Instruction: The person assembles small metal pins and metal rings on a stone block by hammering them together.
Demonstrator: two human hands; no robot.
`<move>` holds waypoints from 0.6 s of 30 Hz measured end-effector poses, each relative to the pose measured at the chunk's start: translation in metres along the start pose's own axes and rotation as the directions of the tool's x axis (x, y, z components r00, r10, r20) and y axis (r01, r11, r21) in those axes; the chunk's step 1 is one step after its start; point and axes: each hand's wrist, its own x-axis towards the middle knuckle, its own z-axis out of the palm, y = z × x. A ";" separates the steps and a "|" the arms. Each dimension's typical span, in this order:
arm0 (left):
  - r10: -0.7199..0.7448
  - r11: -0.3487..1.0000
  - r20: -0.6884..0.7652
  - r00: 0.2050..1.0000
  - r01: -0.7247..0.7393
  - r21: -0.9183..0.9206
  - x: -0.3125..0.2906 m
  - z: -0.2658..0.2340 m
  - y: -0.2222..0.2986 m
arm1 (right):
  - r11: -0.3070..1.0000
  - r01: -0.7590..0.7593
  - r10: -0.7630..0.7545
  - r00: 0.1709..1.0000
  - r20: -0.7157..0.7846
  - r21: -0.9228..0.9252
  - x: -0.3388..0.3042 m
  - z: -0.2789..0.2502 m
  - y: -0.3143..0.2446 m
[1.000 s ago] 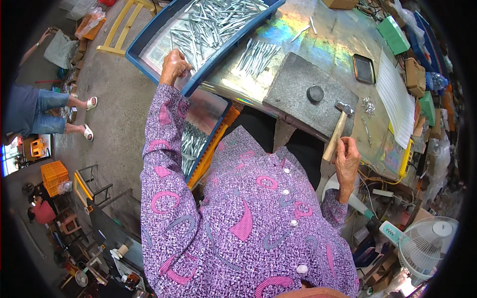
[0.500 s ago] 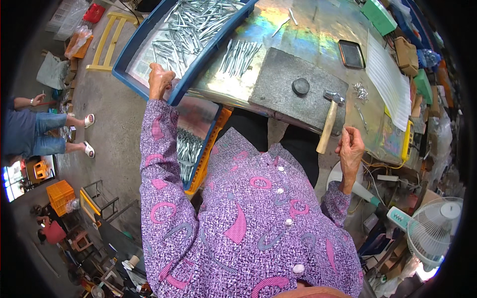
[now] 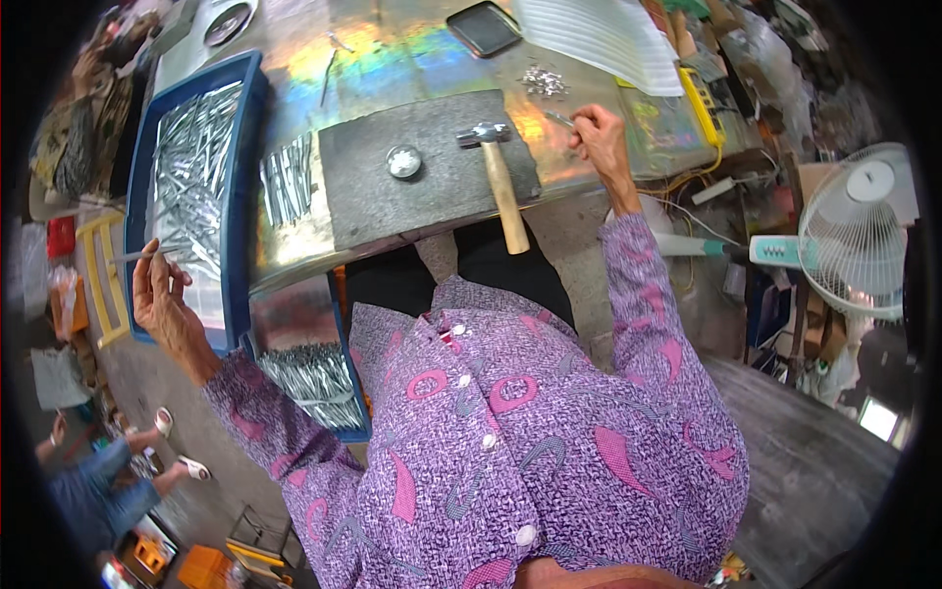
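Note:
My left hand (image 3: 169,306) is over the near end of a blue tray (image 3: 237,187), its fingers pinching a slender silver metal piece (image 3: 137,256). A pile of similar metal pieces (image 3: 196,172) fills the tray. On the table, several more lie side by side in a row (image 3: 287,180). Beyond the table's right front, my right hand (image 3: 601,142) is closed on a thin silver metal piece (image 3: 559,119). A dark slab (image 3: 358,191) carries a small round block (image 3: 403,162) and a hammer (image 3: 505,191) whose wooden handle overhangs the front edge.
Small silver bits (image 3: 545,83) are heaped near a black shallow tray (image 3: 483,29) and a white foam sheet (image 3: 599,37). Below the table's left front, another tray holds metal parts (image 3: 304,378). A fan (image 3: 854,231) stands at right. A person (image 3: 118,491) is at lower left.
The view has swung, shifting the table leftward and down. My left hand has lifted from inside the tray with a metal piece. My right hand has moved forward over the table and taken a thin piece.

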 end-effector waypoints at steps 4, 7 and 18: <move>0.032 0.996 0.138 0.990 -0.019 -0.092 -0.031 0.055 0.040 | 0.977 0.097 -0.109 0.993 -0.056 -0.188 0.029 -0.003 0.028; 0.018 0.999 0.225 0.974 -0.008 -0.045 -0.052 0.090 0.050 | 0.830 0.231 -0.281 0.959 -0.023 -0.509 0.041 -0.005 0.041; -0.106 0.927 0.412 0.905 0.241 -0.289 -0.085 0.143 0.044 | 0.524 0.500 -0.458 0.848 0.268 -0.689 0.063 0.000 0.045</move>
